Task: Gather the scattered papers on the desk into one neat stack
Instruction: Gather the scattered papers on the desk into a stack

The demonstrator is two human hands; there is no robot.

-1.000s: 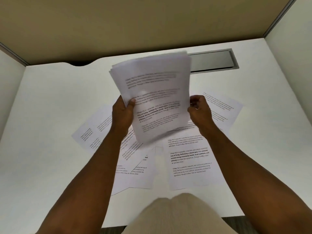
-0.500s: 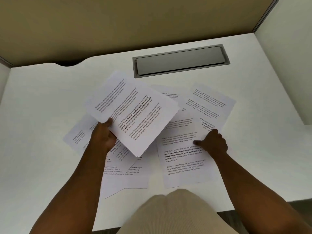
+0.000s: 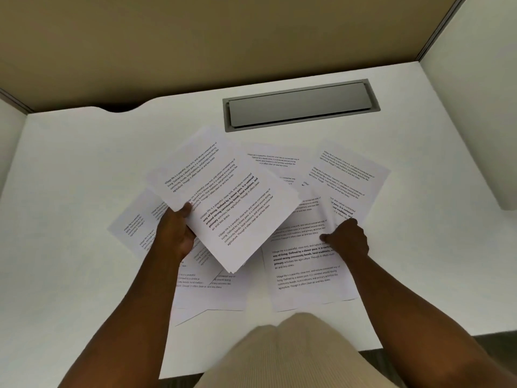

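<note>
A gathered stack of papers is being gripped by the left hand, closed on the stack's lower left edge, with the thumb lying on the printed top sheet and the fingers hidden beneath. The stack is being held tilted, its far corner angled away from the grip toward the grey cable tray cover set into the white desk. Below and to the left of this grip, loose sheets are lying flat on the desk, partly covered by the held stack and the left forearm; more sheets are overlapping just under the wrist, toward the desk's near edge. The right hand is being pressed, fingers curled downward, onto a printed sheet lying flat on the desk; whether an edge is being pinched or merely pressed on cannot be told. Beyond that hand, another sheet is lying at an angle, overlapped by its neighbours. Between the two hands, further pages are being overlapped by the held stack. Text on all visible sheets is facing up.
</note>
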